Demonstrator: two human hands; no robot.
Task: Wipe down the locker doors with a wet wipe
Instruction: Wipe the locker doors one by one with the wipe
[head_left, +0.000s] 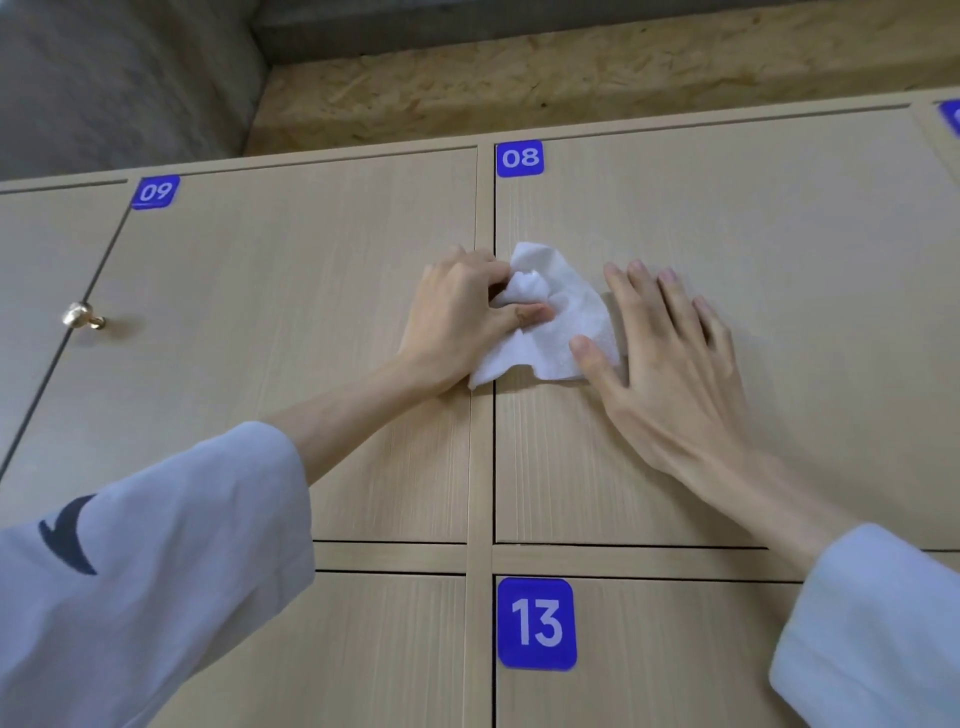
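Gripping the wet wipe (550, 317), left hand (457, 317) crosses door 08 (727, 218); right hand (670, 353) flat.

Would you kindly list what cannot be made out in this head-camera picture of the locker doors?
- Number on the blue label at top right: cut off by the frame's right edge.
- Label of the lower-left door: hidden behind the left sleeve.
- Surface under the wet wipe: covered by it, the left hand and the right hand.
- Whether door 08 has a knob: none visible; its right side is cut off.
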